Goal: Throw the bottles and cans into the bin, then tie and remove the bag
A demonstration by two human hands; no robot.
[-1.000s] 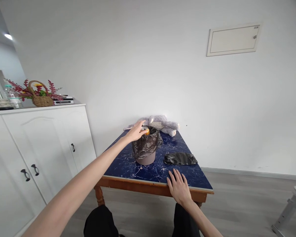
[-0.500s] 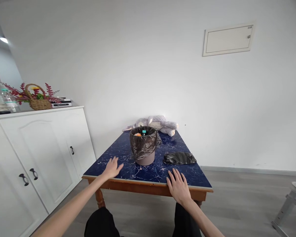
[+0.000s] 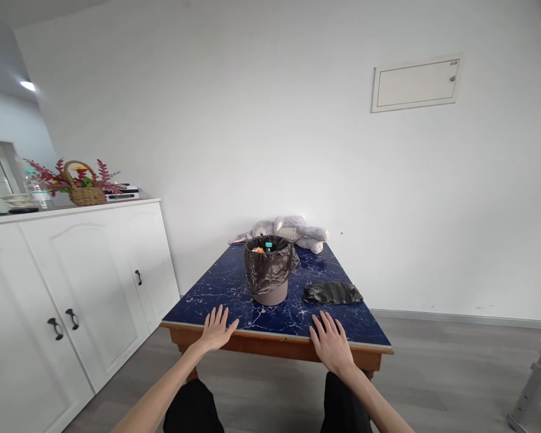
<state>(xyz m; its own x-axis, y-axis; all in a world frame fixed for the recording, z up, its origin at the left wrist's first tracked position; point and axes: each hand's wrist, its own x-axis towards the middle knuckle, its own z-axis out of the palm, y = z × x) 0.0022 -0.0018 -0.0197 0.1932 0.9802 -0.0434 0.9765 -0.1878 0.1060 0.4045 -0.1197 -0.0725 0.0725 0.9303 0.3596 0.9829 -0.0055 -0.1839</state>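
Observation:
My left hand (image 3: 217,329) rests palm down at the near edge of the blue marbled table (image 3: 225,281), fingers spread and holding nothing. At the same edge, farther right, lies my right hand (image 3: 331,341), also flat with its fingers apart. Between and beyond them stands a trash can (image 3: 273,295) lined with a black plastic bag (image 3: 270,272) folded over its rim. Inside it, a bottle's teal cap (image 3: 268,245) and something orange (image 3: 258,249) show; the rest is hidden. Just past my right fingertips is a flattened, folded black plastic bag (image 3: 332,293).
A lilac plush toy (image 3: 297,231) lies at the table's far end against the wall. On the left, a white cabinet (image 3: 103,258) carries a wicker basket (image 3: 87,195) of flowers and plastic bottles (image 3: 39,192). Part of a pale stool (image 3: 536,379) stands at right.
My left hand has drawn back and to the right, toward the table's near edge. The right hand stays flat in about the same place. The view has shifted slightly.

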